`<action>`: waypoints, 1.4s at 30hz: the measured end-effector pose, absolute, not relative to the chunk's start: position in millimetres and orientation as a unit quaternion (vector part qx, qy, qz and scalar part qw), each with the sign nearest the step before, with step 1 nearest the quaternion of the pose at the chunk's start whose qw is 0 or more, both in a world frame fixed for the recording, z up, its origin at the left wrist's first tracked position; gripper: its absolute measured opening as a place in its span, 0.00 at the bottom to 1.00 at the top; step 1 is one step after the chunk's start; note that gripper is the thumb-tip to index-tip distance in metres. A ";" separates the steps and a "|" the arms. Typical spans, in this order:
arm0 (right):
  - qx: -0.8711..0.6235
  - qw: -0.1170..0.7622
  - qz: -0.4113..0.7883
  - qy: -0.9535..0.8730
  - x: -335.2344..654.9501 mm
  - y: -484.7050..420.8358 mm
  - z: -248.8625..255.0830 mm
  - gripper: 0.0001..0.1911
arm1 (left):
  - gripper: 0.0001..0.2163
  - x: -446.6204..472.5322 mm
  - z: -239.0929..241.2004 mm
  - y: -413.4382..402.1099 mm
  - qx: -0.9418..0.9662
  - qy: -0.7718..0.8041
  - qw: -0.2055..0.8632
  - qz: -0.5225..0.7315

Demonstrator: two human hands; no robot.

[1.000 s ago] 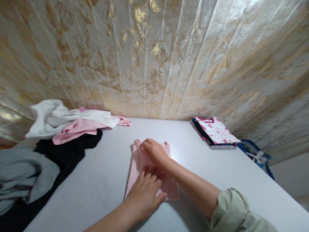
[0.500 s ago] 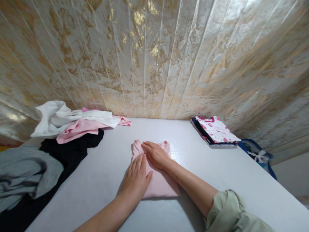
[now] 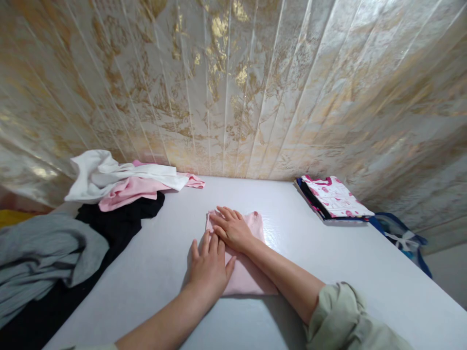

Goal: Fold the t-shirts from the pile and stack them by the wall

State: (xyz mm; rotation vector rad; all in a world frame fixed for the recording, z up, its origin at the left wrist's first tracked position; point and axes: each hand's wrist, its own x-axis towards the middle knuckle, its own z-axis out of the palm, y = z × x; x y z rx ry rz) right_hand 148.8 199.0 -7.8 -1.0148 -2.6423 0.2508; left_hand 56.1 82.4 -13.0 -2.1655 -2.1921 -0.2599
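A folded pale pink garment [image 3: 251, 274] lies in the middle of the white table [image 3: 321, 257]. My left hand [image 3: 208, 265] rests flat on its near left part, fingers stretched out and slightly apart. My right hand [image 3: 230, 227] lies flat across its far part, fingers extended toward the left. Both palms press on the cloth and neither grips it.
A heap of loose clothes sits at the left: white cloth [image 3: 98, 172], a pink piece [image 3: 126, 190], black fabric [image 3: 109, 226] and a grey garment [image 3: 40, 255]. A folded stack with a pink-patterned top [image 3: 333, 197] lies at the back right by a marbled wall [image 3: 233, 87]. A blue bag [image 3: 401, 238] hangs beyond the table's right edge.
My left hand slid from the garment's near edge up along its left side and now lies flat there. My right hand stayed on the far part. The garment looks flatter.
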 end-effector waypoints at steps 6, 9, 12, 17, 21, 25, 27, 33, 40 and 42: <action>-0.299 0.153 0.099 -0.937 148.2 196.0 -6.5 0.21 | 0.27 53.0 -10.1 80.8 -0.700 -0.712 0.012 -0.053; -0.337 0.148 0.100 -0.924 146.5 198.9 -7.4 0.23 | 0.26 49.3 -10.1 72.9 -0.709 -0.704 0.011 -0.046; -0.361 0.199 0.111 -0.905 148.9 202.1 -3.1 0.23 | 0.26 43.9 -7.3 61.0 -0.733 -0.679 0.000 -0.028; -0.387 0.237 0.095 -0.886 172.4 186.9 2.8 0.22 | 0.28 32.4 0.9 65.5 -0.754 -0.656 -0.003 -0.022; -0.413 0.167 0.055 -0.893 197.4 161.2 -9.8 0.26 | 0.29 23.0 -7.1 93.0 -0.731 -0.681 0.018 -0.048; -0.409 0.146 0.052 -0.899 210.8 151.7 -17.3 0.31 | 0.31 19.6 -17.9 109.4 -0.713 -0.697 0.036 -0.071; -0.410 0.148 0.053 -0.899 214.0 155.5 -15.9 0.31 | 0.31 22.0 -17.4 110.6 -0.711 -0.697 0.045 -0.077; -0.460 0.146 0.038 -0.875 219.9 174.6 -16.6 0.28 | 0.27 49.0 -12.6 108.6 -0.780 -0.613 0.023 -0.124; -0.469 0.159 0.032 -0.868 227.1 170.0 -12.7 0.27 | 0.27 59.6 -24.6 106.5 -0.795 -0.596 0.001 -0.111; -0.474 0.160 0.030 -0.865 229.9 159.6 -12.4 0.27 | 0.27 57.7 -25.0 105.5 -0.797 -0.592 0.010 -0.117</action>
